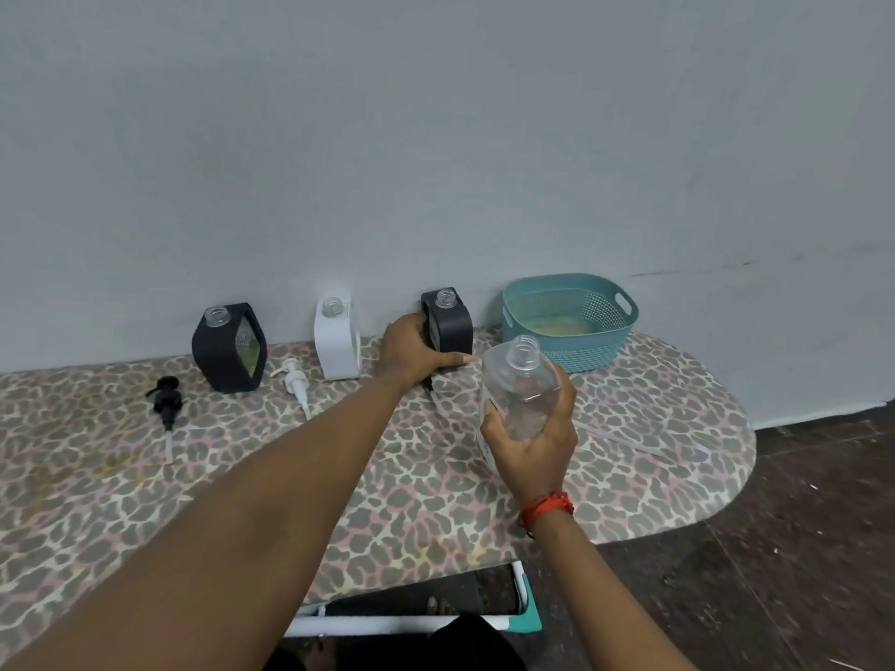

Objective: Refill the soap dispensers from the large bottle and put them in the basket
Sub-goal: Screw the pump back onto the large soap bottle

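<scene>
left hand (415,350): wrapped around black dispenser (448,324), centre frame, uncapped, upright on tabletop (145,477) | right hand (535,445): clamped on clear large bottle (520,387), uncapped, tilted, lower right of centre | teal basket (567,318): right of the dispenser, by the wall
</scene>
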`<state>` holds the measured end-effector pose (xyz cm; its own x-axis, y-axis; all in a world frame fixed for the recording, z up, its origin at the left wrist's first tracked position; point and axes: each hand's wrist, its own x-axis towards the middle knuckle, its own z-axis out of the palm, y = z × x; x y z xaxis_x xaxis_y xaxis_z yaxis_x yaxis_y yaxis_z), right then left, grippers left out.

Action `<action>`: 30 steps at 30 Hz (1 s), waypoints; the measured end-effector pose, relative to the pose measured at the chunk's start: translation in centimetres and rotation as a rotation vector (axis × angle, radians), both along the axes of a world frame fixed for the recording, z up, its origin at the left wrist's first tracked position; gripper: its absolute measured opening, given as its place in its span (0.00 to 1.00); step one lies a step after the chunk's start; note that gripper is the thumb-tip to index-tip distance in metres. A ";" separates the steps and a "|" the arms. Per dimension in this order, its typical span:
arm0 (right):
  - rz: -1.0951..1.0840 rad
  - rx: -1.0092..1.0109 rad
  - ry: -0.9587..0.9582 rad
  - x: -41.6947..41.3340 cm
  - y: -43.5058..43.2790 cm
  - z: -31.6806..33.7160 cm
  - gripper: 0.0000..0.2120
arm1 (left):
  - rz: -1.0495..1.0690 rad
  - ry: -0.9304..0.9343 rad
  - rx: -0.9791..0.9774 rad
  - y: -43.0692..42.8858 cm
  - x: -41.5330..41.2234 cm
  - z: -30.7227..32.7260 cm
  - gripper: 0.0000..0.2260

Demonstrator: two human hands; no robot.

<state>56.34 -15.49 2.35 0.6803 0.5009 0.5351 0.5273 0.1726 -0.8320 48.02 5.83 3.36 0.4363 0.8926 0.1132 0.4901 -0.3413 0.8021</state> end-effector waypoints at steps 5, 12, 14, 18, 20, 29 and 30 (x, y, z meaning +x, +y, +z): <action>-0.004 -0.020 -0.003 -0.1 -0.1 0.0 0.39 | 0.089 -0.020 0.120 -2.0 -0.3 1.2 0.41; -0.031 -0.121 -0.057 0.0 -1.0 0.8 0.40 | 0.108 -0.099 0.144 -5.5 -4.6 0.9 0.31; -0.013 -0.136 -0.074 0.0 -1.3 1.3 0.39 | 0.067 -0.103 0.164 -7.0 -7.7 0.2 0.25; 0.051 -0.141 -0.024 -1.1 -1.4 2.6 0.38 | 0.012 -0.132 0.037 -9.7 -13.9 -1.4 0.24; 0.125 -0.154 -0.008 -2.5 -1.1 3.2 0.36 | -0.005 -0.115 -0.032 -10.7 -16.5 -2.3 0.27; 0.523 -0.213 0.004 -13.1 1.8 5.7 0.32 | -0.106 -0.274 -0.124 -13.1 -20.7 -2.6 0.43; 0.542 -0.209 -0.004 -13.8 2.0 5.9 0.31 | -0.095 -0.313 -0.113 -13.4 -20.9 -2.5 0.42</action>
<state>42.58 -13.48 8.21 0.2958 0.8725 0.3890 0.4126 0.2506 -0.8758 27.16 -7.53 0.83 0.4778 0.8643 0.1569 0.1849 -0.2735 0.9439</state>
